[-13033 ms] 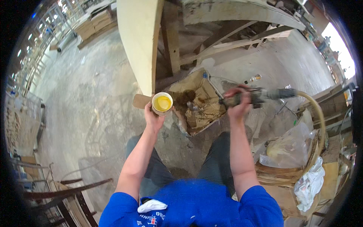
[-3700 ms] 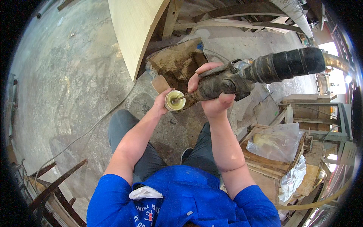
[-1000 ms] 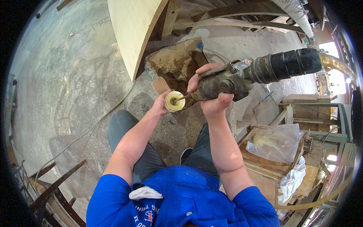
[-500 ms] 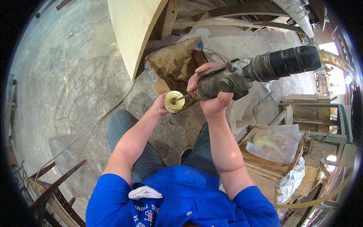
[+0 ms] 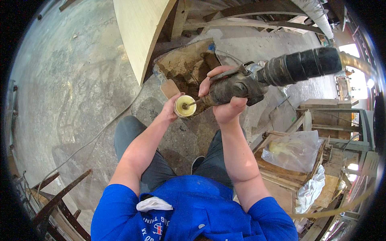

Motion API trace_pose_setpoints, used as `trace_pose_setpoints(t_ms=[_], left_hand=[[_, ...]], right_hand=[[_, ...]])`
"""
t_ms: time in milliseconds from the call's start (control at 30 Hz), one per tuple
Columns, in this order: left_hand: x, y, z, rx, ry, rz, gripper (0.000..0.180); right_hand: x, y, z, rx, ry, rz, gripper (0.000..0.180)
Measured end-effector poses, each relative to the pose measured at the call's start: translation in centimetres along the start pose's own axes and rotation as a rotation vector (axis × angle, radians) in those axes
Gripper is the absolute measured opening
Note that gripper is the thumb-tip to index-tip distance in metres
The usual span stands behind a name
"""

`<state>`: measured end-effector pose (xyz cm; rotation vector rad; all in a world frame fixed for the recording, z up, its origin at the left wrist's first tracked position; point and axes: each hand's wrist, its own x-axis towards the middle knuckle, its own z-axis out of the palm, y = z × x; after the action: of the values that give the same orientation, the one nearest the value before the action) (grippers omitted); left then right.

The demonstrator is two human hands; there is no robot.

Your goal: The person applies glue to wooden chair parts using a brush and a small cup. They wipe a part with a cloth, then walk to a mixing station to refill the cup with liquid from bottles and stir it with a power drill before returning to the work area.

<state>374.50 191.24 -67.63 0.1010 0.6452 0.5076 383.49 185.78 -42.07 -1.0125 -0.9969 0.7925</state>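
My left hand [image 5: 171, 107] is closed around a small white cup [image 5: 185, 114] with pale yellow stuff inside. A thin shaft [image 5: 192, 104] with a dark tip reaches into that cup. The shaft runs from a grimy dark power drill [image 5: 231, 89], which my right hand [image 5: 227, 110] grips from below and behind, its fingers wrapped around the body. The black ribbed end of the drill points to the upper right. A flat brown paddle-shaped piece [image 5: 170, 88] shows just above my left fingers; whether they hold it is hidden.
On the floor beyond my hands lies a dirty open carton [image 5: 169, 60]. A pale curved board [image 5: 138, 32] juts in from the top. A grey cable [image 5: 108, 125] crosses the floor at left. At right, a plastic bag [image 5: 295, 150] rests on wooden pieces [image 5: 277, 172].
The cup in my left hand has shifted up slightly, and more of the brown piece shows. My right hand and the drill have hardly moved.
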Motion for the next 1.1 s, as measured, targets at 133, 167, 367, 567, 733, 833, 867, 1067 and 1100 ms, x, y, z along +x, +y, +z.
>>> trace_pose_setpoints(t_ms=[133, 167, 367, 567, 733, 833, 867, 1067, 1100], left_hand=[[-0.6, 0.0, 0.7, 0.024, -0.024, 0.052, 0.027], [-0.7, 0.0, 0.9, 0.012, -0.020, 0.048, 0.027], [-0.7, 0.1, 0.6, 0.026, -0.029, 0.041, 0.028], [-0.4, -0.1, 0.4, -0.010, -0.003, -0.026, 0.024], [-0.1, 0.0, -0.4, 0.004, -0.048, -0.040, 0.024], [-0.2, 0.0, -0.1, -0.005, -0.025, -0.063, 0.024], [-0.3, 0.0, 0.1, -0.008, -0.041, -0.070, 0.023], [-0.5, 0.3, 0.5, -0.059, -0.069, -0.074, 0.023], [-0.4, 0.3, 0.5, -0.056, -0.064, -0.071, 0.023]], right_hand=[[-0.1, 0.0, -0.3, 0.016, -0.012, -0.017, 0.090], [-0.1, 0.1, -0.3, 0.023, -0.012, -0.023, 0.090], [-0.3, -0.1, -0.1, 0.017, -0.017, -0.031, 0.085], [-0.6, -0.2, -0.1, 0.014, 0.005, -0.006, 0.080], [-0.9, 0.6, -0.5, 0.315, -0.058, 0.016, 0.079], [-0.7, 0.7, -0.5, 0.283, -0.064, -0.018, 0.077], [-0.7, 0.7, -0.5, 0.272, -0.064, -0.018, 0.077], [-0.7, 0.4, -0.2, 0.249, -0.082, -0.006, 0.078], [-0.7, 0.4, -0.1, 0.259, -0.095, -0.001, 0.079]])
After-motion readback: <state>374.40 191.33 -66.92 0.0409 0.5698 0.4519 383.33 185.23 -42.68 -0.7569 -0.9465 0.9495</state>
